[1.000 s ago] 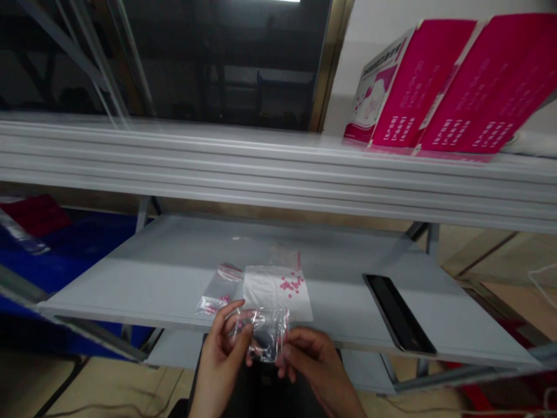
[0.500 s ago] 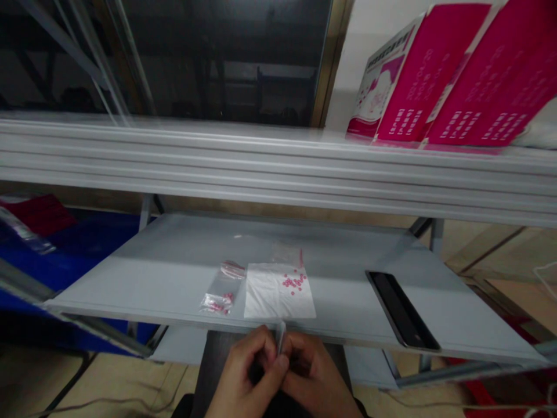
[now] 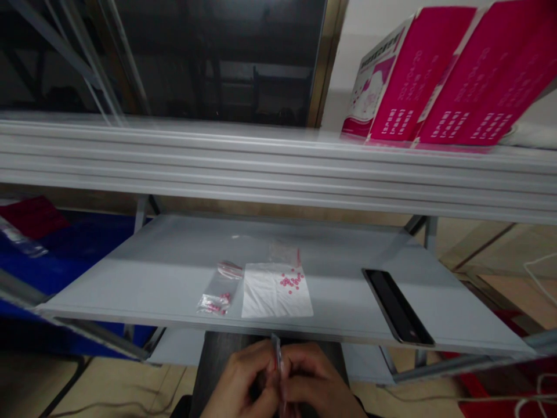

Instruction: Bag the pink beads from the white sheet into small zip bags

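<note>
At the near edge of the grey table, my left hand [image 3: 250, 377] and my right hand [image 3: 310, 374] are closed together, pinching a small clear zip bag [image 3: 277, 348] between the fingertips. It stands on edge, with a hint of red along it; what is inside cannot be made out. Beyond my hands lies a white tissue [image 3: 263, 293] with several small pink-red pieces [image 3: 290, 281], round like tablets, on its right half. Left of the tissue rests a clear zip bag with pink pieces in it [image 3: 220, 290]. Another clear bag with a red seal strip [image 3: 285, 253] lies behind the tissue.
A dark phone or tablet [image 3: 398, 307] lies on the table's right side. Above the table runs a ribbed metal shelf [image 3: 261, 162] with magenta boxes [image 3: 418, 75] standing at the right. A blue surface [image 3: 100, 238] is at the left.
The held bag has turned a little between my fingers, and both hands sit slightly lower and closer together. The view has shifted a little; things on the table look unmoved.
</note>
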The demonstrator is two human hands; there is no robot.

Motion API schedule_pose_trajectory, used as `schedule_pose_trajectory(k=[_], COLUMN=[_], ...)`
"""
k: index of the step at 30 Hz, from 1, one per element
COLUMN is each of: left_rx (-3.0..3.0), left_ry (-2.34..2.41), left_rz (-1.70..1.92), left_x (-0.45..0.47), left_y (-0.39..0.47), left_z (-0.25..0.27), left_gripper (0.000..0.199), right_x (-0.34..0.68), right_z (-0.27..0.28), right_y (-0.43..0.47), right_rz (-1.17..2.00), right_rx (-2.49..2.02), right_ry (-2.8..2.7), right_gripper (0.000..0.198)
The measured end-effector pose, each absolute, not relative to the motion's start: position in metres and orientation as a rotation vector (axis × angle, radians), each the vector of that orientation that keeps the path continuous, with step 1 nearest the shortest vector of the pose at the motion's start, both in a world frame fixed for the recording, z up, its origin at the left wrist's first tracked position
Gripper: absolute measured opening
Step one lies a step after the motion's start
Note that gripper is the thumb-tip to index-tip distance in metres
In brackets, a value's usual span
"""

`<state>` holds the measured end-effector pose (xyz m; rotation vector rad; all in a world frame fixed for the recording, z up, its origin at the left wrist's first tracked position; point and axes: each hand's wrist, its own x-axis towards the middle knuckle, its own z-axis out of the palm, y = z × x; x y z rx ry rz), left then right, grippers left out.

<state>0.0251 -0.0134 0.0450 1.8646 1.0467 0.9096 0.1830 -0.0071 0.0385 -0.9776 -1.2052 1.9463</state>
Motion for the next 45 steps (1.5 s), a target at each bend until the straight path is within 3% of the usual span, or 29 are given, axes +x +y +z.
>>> schedule_pose_trajectory(k=[7, 10, 13, 15, 23, 28, 30, 32, 37, 41, 45], left_rx=[2.193, 2.200, 2.292, 2.353, 2.220, 1.922, 1.748, 1.552, 1.167, 1.114, 1.502], left_ry=[1.356, 1.247, 1.106, 1.077, 1.131, 1.041, 0.961, 0.838, 0.639, 0.682, 0.817], left_rz=[1.133, 1.210, 1.121, 1.055, 1.245, 1.274, 1.248, 1.186, 1.044, 1.078, 1.102], left_x=[0.022, 0.019, 0.016, 0.015, 0.020, 0.020, 0.017, 0.015, 0.017, 0.016, 0.003], left_y=[-0.014, -0.011, -0.007, -0.005, -0.005, -0.002, 0.000, 0.001, 0.001, 0.010, 0.043], left_z=[0.039, 0.041, 0.038, 0.033, 0.026, 0.029, 0.027, 0.025, 0.015, 0.016, 0.035], left_gripper=[0.022, 0.008, 0.069, 0.086, 0.065, 0.050, 0.045, 0.043, 0.049, 0.044, 0.038], right_x=[0.182, 0.181, 0.179, 0.179, 0.183, 0.196, 0.203, 0.209, 0.208, 0.203, 0.206], right_z=[0.035, 0.039, 0.041, 0.042, 0.045, 0.053, 0.058, 0.061, 0.061, 0.052, 0.032], right_y=[-0.004, -0.006, -0.008, -0.008, -0.007, -0.007, -0.008, -0.008, -0.008, -0.005, 0.017], right_rz=[1.307, 1.228, 1.243, 1.245, 0.998, 0.763, 0.675, 0.683, 0.814, 0.871, 0.891], right_rx=[-1.318, -1.345, -1.324, -1.308, -1.423, -1.124, -0.983, -0.953, -0.984, -0.993, -1.012], right_ry=[-1.347, -1.438, -1.494, -1.524, -1.639, -1.701, -1.822, -1.971, -2.093, -1.901, -1.358], right_gripper=[0.018, 0.014, 0.010, 0.010, 0.017, 0.008, 0.023, 0.031, 0.018, 0.020, 0.029])
